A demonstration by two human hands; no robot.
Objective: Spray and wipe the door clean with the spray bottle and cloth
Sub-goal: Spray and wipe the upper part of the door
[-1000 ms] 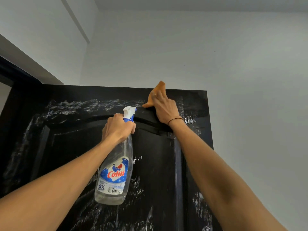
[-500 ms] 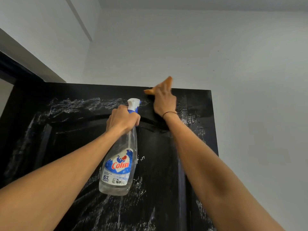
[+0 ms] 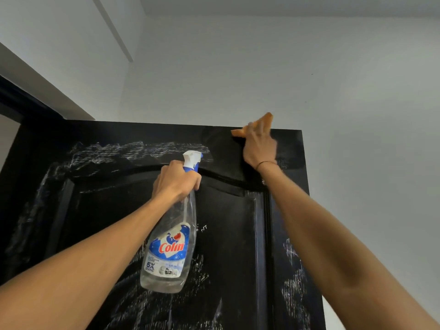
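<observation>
1. While both arms are reaching up and forward from the bottom corners of the view, the black door (image 3: 228, 234) is filling the lower middle, with its top edge meeting a pale grey wall (image 3: 238, 75).
2. The left hand (image 3: 176, 181) is gripping the neck of the spray bottle (image 3: 170, 244), with its fingers curled fully round just under the white and blue trigger head (image 3: 192, 158).
3. The bottle is hanging nearly upright, tilted slightly, with its clear body and blue label below the fist and its nozzle pointing toward the door's upper rail.
4. The left forearm is slanting up from the lower left, with the back of the hand facing the camera.
5. The right hand (image 3: 259, 145) is pressing the orange cloth (image 3: 262, 122) against the door near its top right corner, with the fingers spread up over the cloth; whether they are pinching it or lying flat cannot be told.
6. The cloth is poking out above and to the left of the fingers, partly over the door's top edge.
7. A thin dark band (image 3: 266, 163) is circling the right wrist, and the right forearm is running straight up from the lower right.
8. White streaky marks (image 3: 142, 151) are showing on the door's upper rail left of the bottle head, and more are showing lower on the panel.
</observation>
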